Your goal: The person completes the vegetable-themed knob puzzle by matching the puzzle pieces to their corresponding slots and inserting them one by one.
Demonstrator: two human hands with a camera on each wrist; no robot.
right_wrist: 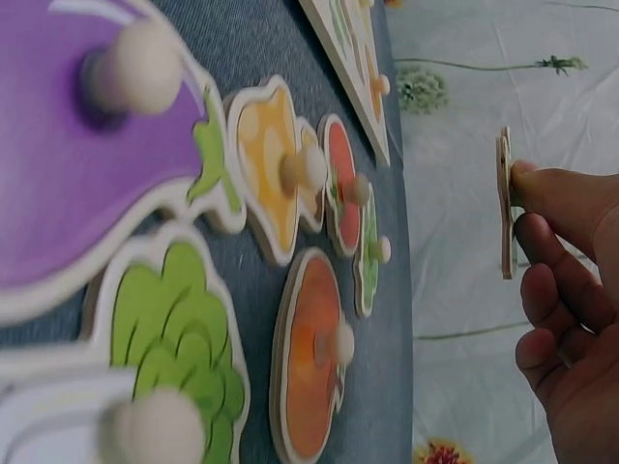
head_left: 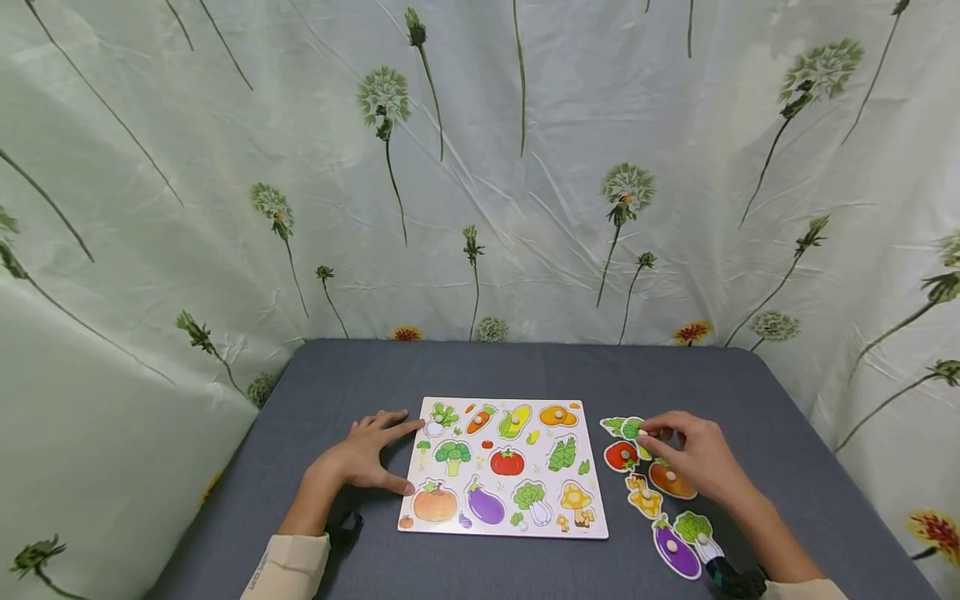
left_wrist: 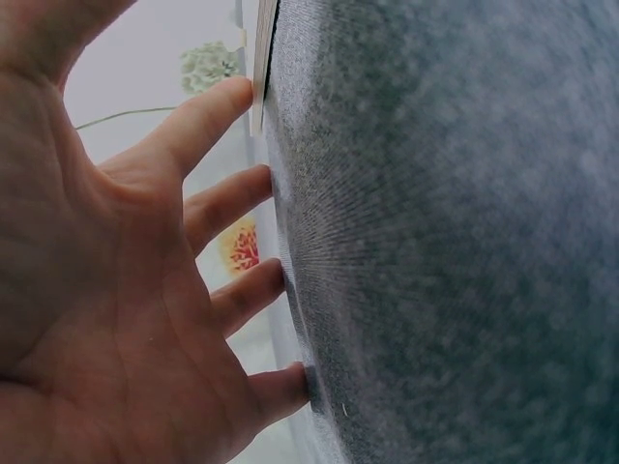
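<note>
My right hand (head_left: 693, 454) pinches the knob of a green broccoli puzzle piece (head_left: 632, 428). In the right wrist view this piece shows edge-on, raised above the table, thumb and finger at its knob. My left hand (head_left: 367, 454) spreads along the left edge of the white vegetable puzzle board (head_left: 491, 527), thumb and index fingertip at that edge. Its other fingertips (left_wrist: 295, 382) rest on the cloth. Knobbed carrot (head_left: 480, 421), corn (head_left: 515, 422), radish (head_left: 435, 428) and orange potato (head_left: 553, 416) pieces sit in the board's top row. Pictures without knobs fill the lower rows.
Right of the board lie loose knobbed pieces: tomato (head_left: 619, 456), mushroom (head_left: 645, 501), pumpkin (head_left: 670, 480), eggplant (head_left: 674, 548), bok choy (head_left: 692, 527) and a leafy green one (head_left: 611, 425). A grey cloth (head_left: 360, 371) covers the table; a dandelion-print curtain (head_left: 525, 208) hangs behind.
</note>
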